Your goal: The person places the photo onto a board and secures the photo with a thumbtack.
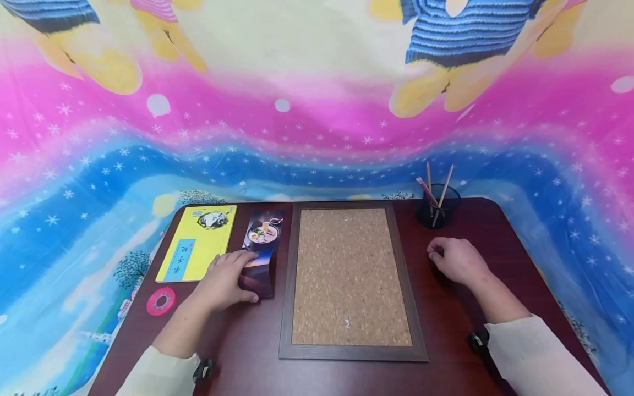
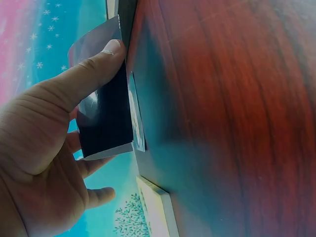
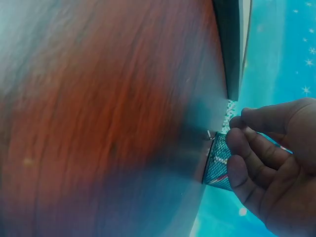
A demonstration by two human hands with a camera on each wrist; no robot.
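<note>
My left hand (image 1: 225, 280) grips a dark glossy photo card (image 2: 106, 106), thumb on its face and fingers behind. The card bows upward and shows an orange and blue streak in the head view. Just beyond it, a picture of a noodle bowl (image 1: 263, 233) lies on the table, partly covered. To the right of the left hand lies a framed cork board (image 1: 351, 275). On the board's other side my right hand (image 1: 460, 261) is low over the table, fingers loosely bent, with nothing visible in them. Near its fingertips is a small thing with a thin pale tip (image 3: 210, 134), too small to identify.
A black mesh pencil cup (image 1: 430, 214) with several pencils stands at the back right. A yellow book (image 1: 200, 247) lies at the left, with a pink tape roll (image 1: 161, 301) in front of it. A printed cloth (image 1: 317, 110) hangs behind the dark red table (image 1: 247, 352).
</note>
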